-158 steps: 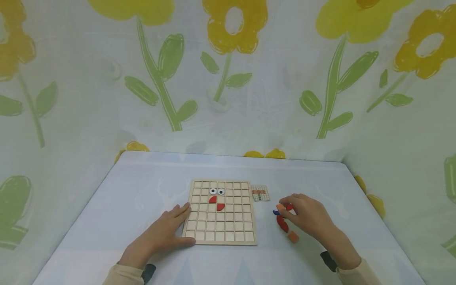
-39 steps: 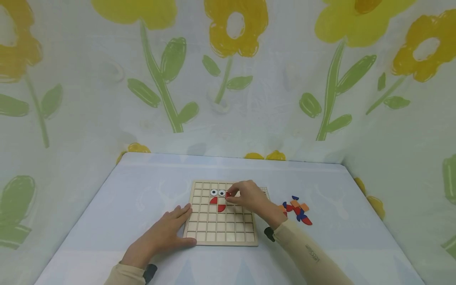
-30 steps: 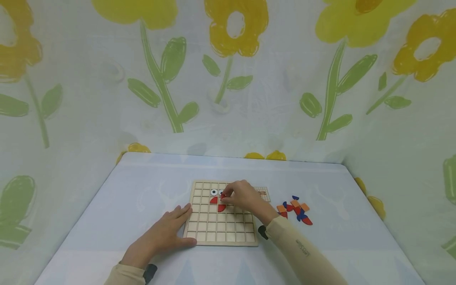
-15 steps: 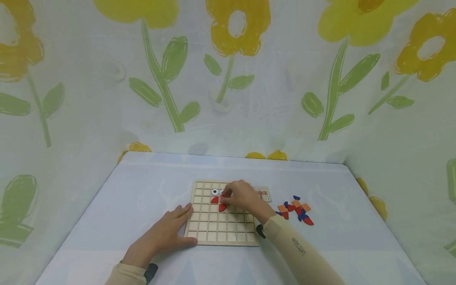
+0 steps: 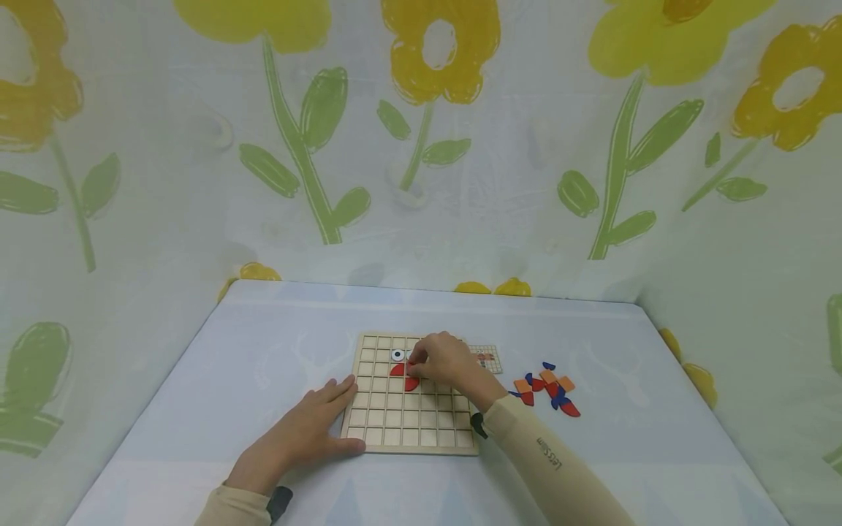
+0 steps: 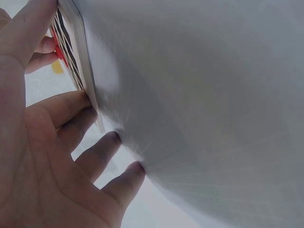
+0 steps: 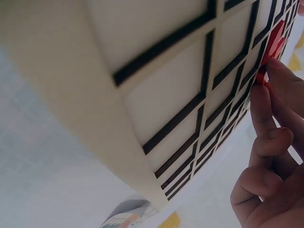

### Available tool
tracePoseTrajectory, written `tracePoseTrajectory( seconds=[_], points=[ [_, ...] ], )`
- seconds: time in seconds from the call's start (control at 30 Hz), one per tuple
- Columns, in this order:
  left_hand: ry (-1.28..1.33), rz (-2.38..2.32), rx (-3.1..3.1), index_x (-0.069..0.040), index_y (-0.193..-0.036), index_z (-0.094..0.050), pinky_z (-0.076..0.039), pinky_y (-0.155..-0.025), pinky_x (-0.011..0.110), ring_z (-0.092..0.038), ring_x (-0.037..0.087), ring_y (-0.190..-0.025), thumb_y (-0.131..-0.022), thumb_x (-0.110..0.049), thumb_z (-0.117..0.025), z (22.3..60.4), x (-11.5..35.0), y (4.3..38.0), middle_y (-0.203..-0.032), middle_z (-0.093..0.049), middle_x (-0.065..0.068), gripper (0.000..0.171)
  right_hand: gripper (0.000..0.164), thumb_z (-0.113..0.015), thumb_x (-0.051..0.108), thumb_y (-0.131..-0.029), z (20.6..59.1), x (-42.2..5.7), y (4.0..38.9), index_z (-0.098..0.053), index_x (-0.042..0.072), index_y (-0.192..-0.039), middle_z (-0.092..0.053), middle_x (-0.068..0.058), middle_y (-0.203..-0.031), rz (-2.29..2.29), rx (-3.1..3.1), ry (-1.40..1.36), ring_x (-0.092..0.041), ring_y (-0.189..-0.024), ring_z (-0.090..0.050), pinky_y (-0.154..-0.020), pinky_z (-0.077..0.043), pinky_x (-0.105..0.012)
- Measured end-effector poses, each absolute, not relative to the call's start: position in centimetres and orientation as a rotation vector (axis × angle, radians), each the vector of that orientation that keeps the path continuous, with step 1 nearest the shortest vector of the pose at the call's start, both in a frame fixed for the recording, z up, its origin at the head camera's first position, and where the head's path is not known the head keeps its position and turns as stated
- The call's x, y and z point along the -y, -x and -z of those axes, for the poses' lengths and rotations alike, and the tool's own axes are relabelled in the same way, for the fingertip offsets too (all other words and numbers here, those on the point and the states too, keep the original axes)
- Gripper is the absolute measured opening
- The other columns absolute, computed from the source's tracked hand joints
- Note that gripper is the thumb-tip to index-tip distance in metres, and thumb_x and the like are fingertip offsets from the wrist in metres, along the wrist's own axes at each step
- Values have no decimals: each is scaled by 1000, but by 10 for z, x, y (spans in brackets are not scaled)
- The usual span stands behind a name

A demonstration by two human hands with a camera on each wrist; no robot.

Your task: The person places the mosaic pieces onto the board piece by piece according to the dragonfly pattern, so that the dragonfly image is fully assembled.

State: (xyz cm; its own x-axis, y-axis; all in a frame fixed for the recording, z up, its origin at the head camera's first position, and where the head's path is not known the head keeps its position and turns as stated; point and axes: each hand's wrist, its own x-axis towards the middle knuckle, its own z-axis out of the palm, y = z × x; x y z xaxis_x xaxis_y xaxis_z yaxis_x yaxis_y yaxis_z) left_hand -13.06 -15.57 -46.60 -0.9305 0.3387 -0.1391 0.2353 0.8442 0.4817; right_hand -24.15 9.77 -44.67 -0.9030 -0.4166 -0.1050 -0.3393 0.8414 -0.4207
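A wooden grid board [image 5: 421,450] lies on the table. My left hand [image 5: 302,431] spreads its straight fingers along the board's left edge, the thumb at the near corner; the left wrist view shows fingertips [image 6: 85,97] against the rim. Over the upper middle of the board, my right hand [image 5: 450,365] pinches a small red piece [image 7: 262,75] between thumb and fingertips, right at the grid; its shape is mostly hidden. Beside it sit a red quarter-circle piece [image 5: 397,370] and another red piece [image 5: 411,384]. A round eye piece [image 5: 397,355] shows above; the second eye is largely covered.
Right of the board lies a small pattern card [image 5: 488,359], partly behind the right wrist. Further right are loose pieces: orange squares [image 5: 566,383], red ones [image 5: 570,409] and blue ones [image 5: 549,366]. A flower-printed curtain [image 5: 513,175] surrounds the table.
My right hand has moved left from the loose pieces to the board, carrying a red piece, and in the last second has barely shifted. The loose pieces lie more spread. My left hand stays put.
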Motion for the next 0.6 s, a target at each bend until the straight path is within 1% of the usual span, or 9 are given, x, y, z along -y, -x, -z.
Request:
tracePoseTrajectory(
  seconds=[0.23, 0.6],
  points=[
    [-436, -688, -2804, -13, -156, -42, -21, -124, 53, -23, 30, -153, -75, -66, -78, 467, 156, 130, -165, -31, -4, 103, 10, -81, 30, -89, 445, -96, 240, -80, 20, -91, -69, 14, -83, 581, -2830, 596, -9, -78, -58, -70, -52, -29],
    [-441, -682, -2806, -11, -155, -42, -21, -123, 54, -24, 32, -152, -75, -64, -79, 465, 155, 131, -165, -32, -1, 103, 9, -80, 30, -89, 447, -95, 242, -80, 21, -88, -69, 14, -82, 557, -2849, 607, -7, -77, -58, -69, -52, -29]
  ],
)
